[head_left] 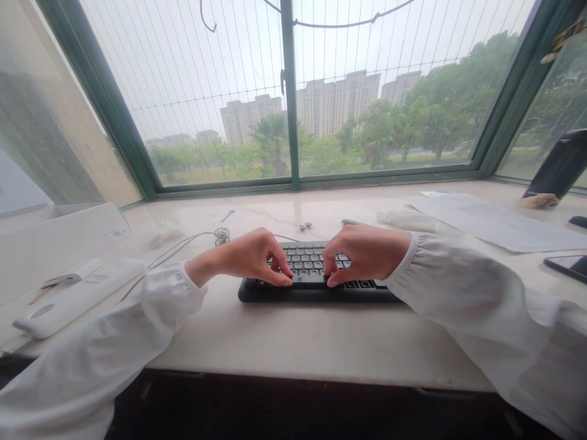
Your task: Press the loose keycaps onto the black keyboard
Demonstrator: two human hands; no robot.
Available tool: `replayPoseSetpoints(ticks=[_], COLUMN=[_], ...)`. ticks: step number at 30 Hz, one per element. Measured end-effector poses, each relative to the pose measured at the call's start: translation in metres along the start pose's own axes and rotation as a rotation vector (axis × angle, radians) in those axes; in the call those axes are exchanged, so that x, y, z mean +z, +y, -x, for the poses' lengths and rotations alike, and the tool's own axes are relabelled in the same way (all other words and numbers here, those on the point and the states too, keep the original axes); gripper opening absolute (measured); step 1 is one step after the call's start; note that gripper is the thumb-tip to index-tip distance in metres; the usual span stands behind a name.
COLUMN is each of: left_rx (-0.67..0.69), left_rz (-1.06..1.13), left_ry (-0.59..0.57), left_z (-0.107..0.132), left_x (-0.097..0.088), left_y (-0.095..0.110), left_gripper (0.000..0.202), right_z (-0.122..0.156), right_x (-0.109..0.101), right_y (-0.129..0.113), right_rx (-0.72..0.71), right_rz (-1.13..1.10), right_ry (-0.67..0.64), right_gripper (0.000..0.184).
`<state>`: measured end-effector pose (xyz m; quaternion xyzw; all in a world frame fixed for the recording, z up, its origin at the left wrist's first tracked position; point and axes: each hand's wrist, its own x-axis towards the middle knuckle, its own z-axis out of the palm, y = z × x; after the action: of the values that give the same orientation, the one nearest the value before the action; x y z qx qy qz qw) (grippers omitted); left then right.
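Observation:
A black keyboard point(316, 296) lies on the pale sill, its front edge towards me. My left hand point(250, 255) comes over its left part, thumb and forefinger closed at the left end of the space bar point(309, 278). At the bar's right end, my right hand point(364, 252) has its thumb and forefinger closed in the same way. The bar looks level with the keys around it; whether it is raised at all I cannot tell. My hands cover keys on both sides. Just behind the keyboard lie small dark pieces point(305, 226), perhaps keycaps.
A coiled cable point(222, 236) lies left of the keyboard, near a small blue tool point(228, 215). Further left are a white box point(59, 244) and a long white case point(82, 297). Paper sheets point(499, 223) and a phone point(568, 266) lie on the right. A window stands behind.

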<state>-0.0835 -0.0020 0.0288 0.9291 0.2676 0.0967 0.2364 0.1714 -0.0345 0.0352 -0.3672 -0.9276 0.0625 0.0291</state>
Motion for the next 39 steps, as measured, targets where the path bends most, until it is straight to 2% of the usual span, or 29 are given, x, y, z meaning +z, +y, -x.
replayPoseSetpoints(ticks=[16,23,29,33,39], left_rx=[-0.003,0.006,0.134,0.197,0.231], left_rz=[0.009,0.021,-0.041,-0.009,0.012], left_ry=[-0.002,-0.01,-0.012,-0.033,-0.053], left_z=[0.0022,0.0024,0.0009,0.0001,0.0013], left_x=[0.0015,0.0015,0.0015,0.0025,0.0023], left_y=[0.003,0.0016,0.0005,-0.0012,-0.0063], left_gripper=[0.027,0.025,0.027,0.019,0.018], right_z=[-0.0001,-0.0007,-0.0004,-0.0007,-0.0015], right_x=[-0.0014,-0.0008,-0.0016,-0.0013,-0.0011], right_y=[-0.0046,-0.0002,0.0019,0.0024,0.0031], right_rx=[0.017,-0.012,-0.02,-0.004,-0.007], right_rz=[0.044,-0.003,-0.042,-0.061,-0.079], right_ry=[-0.008,-0.003,-0.007,-0.011,-0.016], right_gripper=[0.014,0.012,0.012,0.013,0.015])
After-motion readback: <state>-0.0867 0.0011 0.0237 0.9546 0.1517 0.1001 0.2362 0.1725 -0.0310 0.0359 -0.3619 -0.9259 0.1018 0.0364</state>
